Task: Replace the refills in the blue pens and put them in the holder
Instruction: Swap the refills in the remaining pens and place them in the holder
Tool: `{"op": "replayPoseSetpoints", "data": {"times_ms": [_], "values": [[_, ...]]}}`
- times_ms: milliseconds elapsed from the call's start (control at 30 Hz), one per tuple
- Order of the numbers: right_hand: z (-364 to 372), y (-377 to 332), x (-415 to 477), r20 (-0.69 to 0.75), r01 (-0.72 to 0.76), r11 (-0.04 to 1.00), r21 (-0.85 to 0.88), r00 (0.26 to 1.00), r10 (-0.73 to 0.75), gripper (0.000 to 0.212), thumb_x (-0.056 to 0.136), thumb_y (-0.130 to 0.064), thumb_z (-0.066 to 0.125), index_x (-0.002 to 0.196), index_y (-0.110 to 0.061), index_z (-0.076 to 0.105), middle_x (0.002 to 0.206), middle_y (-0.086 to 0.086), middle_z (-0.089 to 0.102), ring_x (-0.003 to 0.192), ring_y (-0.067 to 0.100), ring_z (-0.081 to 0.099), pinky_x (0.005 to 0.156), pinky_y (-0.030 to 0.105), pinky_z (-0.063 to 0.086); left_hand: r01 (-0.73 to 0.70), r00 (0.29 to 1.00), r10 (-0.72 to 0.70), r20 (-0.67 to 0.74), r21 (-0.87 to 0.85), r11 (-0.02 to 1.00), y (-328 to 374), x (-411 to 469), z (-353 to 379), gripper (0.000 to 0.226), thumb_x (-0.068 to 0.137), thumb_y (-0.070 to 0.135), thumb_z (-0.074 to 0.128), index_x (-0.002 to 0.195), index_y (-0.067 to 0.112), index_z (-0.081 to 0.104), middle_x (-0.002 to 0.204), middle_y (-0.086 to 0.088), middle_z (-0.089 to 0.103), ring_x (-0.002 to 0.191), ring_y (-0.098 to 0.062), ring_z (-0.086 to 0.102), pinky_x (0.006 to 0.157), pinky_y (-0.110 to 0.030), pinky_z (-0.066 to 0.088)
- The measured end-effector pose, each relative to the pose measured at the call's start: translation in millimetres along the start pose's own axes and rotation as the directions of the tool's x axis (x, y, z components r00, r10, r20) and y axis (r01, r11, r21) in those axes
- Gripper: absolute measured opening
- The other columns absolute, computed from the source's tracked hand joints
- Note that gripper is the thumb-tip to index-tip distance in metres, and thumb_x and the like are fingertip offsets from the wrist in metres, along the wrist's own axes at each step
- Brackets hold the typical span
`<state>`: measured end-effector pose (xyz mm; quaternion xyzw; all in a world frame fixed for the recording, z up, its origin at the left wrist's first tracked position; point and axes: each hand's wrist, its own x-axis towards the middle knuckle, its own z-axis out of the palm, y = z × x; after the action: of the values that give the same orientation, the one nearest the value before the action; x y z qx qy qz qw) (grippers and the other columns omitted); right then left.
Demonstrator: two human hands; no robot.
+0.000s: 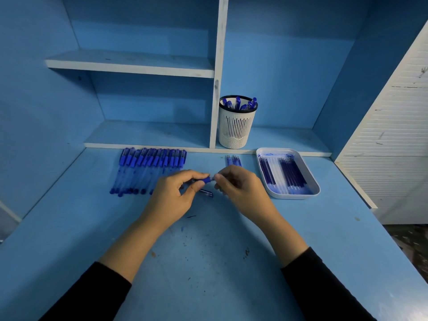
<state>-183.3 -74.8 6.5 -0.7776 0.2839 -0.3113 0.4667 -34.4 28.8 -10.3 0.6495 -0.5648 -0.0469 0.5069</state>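
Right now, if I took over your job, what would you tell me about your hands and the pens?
Left hand grips a blue pen by its grip; right hand pinches its tip end. A cap lies on the desk beneath.
Done: several pens stand in the holder.
To do: a row of pens on the desk, plus this one.
Refills wait in the tray; loose refills lie beside it.

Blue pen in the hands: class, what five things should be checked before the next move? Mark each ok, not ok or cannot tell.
1. Left hand grips the blue pen: ok.
2. Right hand pinches the pen's end: ok.
3. New refill seated inside the pen: cannot tell.
4. Tray holds refills: ok.
5. Holder stands upright: ok.
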Motion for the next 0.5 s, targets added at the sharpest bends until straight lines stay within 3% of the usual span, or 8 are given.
{"op": "replayPoseSetpoints", "data": {"times_ms": [33, 100, 167, 233, 333, 400, 500], "values": [[-0.1, 0.1, 0.3, 0.009, 0.012, 1.0, 0.021, 1.0, -0.012, 0.001, 0.089, -0.015, 0.065, 0.09, -0.014, 0.065, 0.081, 0.004, 0.069, 0.073, 0.015, 0.062, 0.072, 0.03, 0.054, 0.004, 1.0, -0.004, -0.005, 0.002, 1.0, -0.3, 0.0, 0.0, 0.021, 0.089, 0.005, 0.069, 0.105, 0.016, 0.075, 0.098, 0.022, 0.07, 0.091, 0.008, 0.064, 0.079, -0.005, 0.045], [-0.7, -0.8, 0.1, 0.024, 0.001, 0.993, 0.115, 1.0, -0.004, 0.012, 0.086, -0.006, 0.067, 0.096, -0.012, 0.065, 0.089, 0.007, 0.068, 0.079, 0.015, 0.063, 0.074, 0.022, 0.052, 0.014, 1.0, -0.014, -0.007, -0.002, 1.0, -0.9, 0.2, -0.5, 0.021, 0.089, 0.006, 0.069, 0.106, 0.017, 0.075, 0.099, 0.021, 0.07, 0.092, 0.007, 0.064, 0.081, -0.007, 0.046], [-0.6, -2.9, -0.2, 0.024, -0.044, 0.988, 0.146, 0.999, 0.041, 0.016, 0.086, -0.017, 0.071, 0.1, -0.012, 0.065, 0.088, 0.006, 0.068, 0.078, 0.012, 0.063, 0.073, 0.021, 0.053, 0.01, 1.0, -0.01, 0.0, 0.003, 1.0, -1.1, 0.6, -1.3, 0.022, 0.089, 0.007, 0.069, 0.107, 0.017, 0.075, 0.1, 0.021, 0.071, 0.093, 0.004, 0.065, 0.082, -0.01, 0.048], [-0.4, -2.7, 0.2, 0.012, -0.05, 0.997, 0.061, 0.999, 0.049, 0.014, 0.088, -0.028, 0.067, 0.094, -0.015, 0.066, 0.081, 0.002, 0.069, 0.072, 0.01, 0.061, 0.071, 0.03, 0.054, 0.004, 1.0, -0.004, 0.004, 0.012, 1.0, -1.0, 0.4, -1.8, 0.022, 0.089, 0.007, 0.068, 0.107, 0.018, 0.074, 0.1, 0.022, 0.07, 0.094, 0.004, 0.065, 0.083, -0.01, 0.048], [-1.6, -1.0, 0.8, 0.023, -0.024, 0.997, 0.078, 0.999, 0.022, 0.004, 0.089, -0.012, 0.066, 0.092, -0.013, 0.067, 0.082, 0.002, 0.069, 0.074, 0.01, 0.062, 0.074, 0.027, 0.054, 0.002, 1.0, -0.002, -0.001, 0.013, 1.0, -1.8, -0.2, -1.8, 0.02, 0.089, 0.007, 0.069, 0.106, 0.016, 0.075, 0.1, 0.023, 0.069, 0.094, 0.007, 0.064, 0.083, -0.007, 0.046], [-3.1, -1.6, 0.6, 0.043, -0.052, 0.984, 0.169, 0.998, 0.045, 0.015, 0.085, -0.008, 0.069, 0.1, -0.012, 0.066, 0.092, 0.008, 0.069, 0.083, 0.014, 0.065, 0.078, 0.022, 0.054, 0.005, 1.0, -0.005, 0.0, 0.01, 1.0, -1.6, -0.2, -1.7, 0.021, 0.088, 0.006, 0.069, 0.106, 0.016, 0.075, 0.099, 0.023, 0.069, 0.093, 0.007, 0.064, 0.081, -0.007, 0.046], [-2.3, -4.4, -0.5, 0.036, -0.094, 0.986, 0.14, 0.995, 0.09, 0.018, 0.086, -0.026, 0.07, 0.099, -0.014, 0.066, 0.087, 0.005, 0.071, 0.08, 0.018, 0.067, 0.076, 0.029, 0.055, -0.004, 1.0, 0.004, 0.006, 0.017, 1.0, -1.0, 0.5, -2.1, 0.022, 0.088, 0.005, 0.069, 0.106, 0.017, 0.075, 0.099, 0.019, 0.071, 0.092, 0.005, 0.065, 0.081, -0.008, 0.048]]}}
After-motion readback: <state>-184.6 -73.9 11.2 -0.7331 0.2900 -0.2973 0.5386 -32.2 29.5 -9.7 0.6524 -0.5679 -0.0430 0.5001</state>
